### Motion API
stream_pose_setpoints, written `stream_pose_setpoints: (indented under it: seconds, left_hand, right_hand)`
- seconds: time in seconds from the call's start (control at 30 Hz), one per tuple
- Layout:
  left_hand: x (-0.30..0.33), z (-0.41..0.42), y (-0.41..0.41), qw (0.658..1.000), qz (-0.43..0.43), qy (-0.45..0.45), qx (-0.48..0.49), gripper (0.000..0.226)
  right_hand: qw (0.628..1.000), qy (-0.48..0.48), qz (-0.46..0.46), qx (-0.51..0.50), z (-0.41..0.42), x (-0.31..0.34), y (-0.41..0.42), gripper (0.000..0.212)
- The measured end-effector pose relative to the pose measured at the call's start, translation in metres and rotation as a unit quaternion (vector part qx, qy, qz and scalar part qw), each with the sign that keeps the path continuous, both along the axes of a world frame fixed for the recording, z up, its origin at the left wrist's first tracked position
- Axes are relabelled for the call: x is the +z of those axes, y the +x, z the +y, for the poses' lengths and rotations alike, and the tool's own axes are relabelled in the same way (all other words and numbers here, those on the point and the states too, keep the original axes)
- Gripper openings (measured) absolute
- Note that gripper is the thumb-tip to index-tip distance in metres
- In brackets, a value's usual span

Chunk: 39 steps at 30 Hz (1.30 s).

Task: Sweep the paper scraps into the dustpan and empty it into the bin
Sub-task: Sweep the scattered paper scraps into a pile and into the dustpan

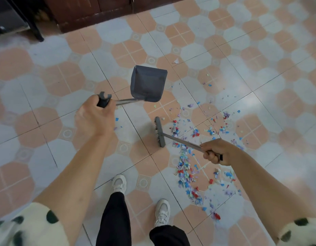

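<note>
From the head camera, our left hand (93,118) grips the long handle of the grey dustpan (148,83), which hangs over the tiled floor (47,96). Our right hand (218,152) grips the broom (160,132) handle, its head beside the coloured paper scraps (186,162) strewn to our right.

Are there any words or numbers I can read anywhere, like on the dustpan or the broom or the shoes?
None can be read.
Dustpan: plain grey, no label showing.
Broom: no writing visible.
Shoes: white, any marks too blurred to tell.
Paper scraps: too small to show print.
</note>
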<state>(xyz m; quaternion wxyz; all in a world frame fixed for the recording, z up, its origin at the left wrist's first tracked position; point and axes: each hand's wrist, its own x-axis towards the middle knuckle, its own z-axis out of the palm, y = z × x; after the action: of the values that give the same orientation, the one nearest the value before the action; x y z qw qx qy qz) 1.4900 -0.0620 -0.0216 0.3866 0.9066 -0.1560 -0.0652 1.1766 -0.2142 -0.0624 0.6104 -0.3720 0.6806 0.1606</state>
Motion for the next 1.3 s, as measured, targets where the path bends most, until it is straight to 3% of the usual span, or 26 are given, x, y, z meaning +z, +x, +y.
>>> stream_pose_setpoints:
  seconds: [0.27, 0.47, 0.63, 0.8, 0.9, 1.07, 1.2, 1.3]
  left_hand:
    - [0.006, -0.017, 0.069, 0.999, -0.003, -0.018, -0.044, 0.032]
    - [0.001, -0.011, 0.11, 0.998, -0.006, -0.03, -0.063, 0.039]
    - [-0.007, -0.013, 0.131, 0.997, -0.019, -0.034, -0.065, 0.039]
    - [-0.009, -0.02, 0.138, 0.997, 0.0, -0.041, -0.072, 0.035]
    - [-0.005, -0.023, 0.138, 0.997, -0.014, -0.037, -0.071, 0.033]
    - [-0.004, -0.028, 0.137, 0.995, -0.004, -0.066, -0.069, 0.033]
    - [0.004, -0.029, 0.128, 0.996, -0.028, -0.045, -0.076, 0.033]
    - [0.005, -0.023, 0.12, 0.995, -0.04, -0.051, -0.076, 0.033]
  right_hand:
    - [0.988, 0.092, -0.088, 0.083, 0.074, -0.014, 0.133, 0.04]
    - [0.986, 0.122, -0.07, 0.086, 0.088, -0.054, 0.23, 0.042]
    - [0.993, 0.102, -0.051, 0.019, 0.045, -0.056, 0.223, 0.015]
    - [0.998, 0.051, -0.006, -0.03, 0.008, -0.036, 0.184, 0.006]
    - [0.998, 0.03, -0.004, -0.05, 0.002, -0.022, 0.176, 0.008]
    - [0.995, 0.047, -0.08, -0.041, 0.017, -0.006, 0.193, 0.009]
    - [0.984, 0.097, -0.145, -0.034, 0.037, -0.03, 0.237, 0.01]
    - [0.982, 0.12, -0.135, -0.046, 0.041, -0.049, 0.271, 0.013]
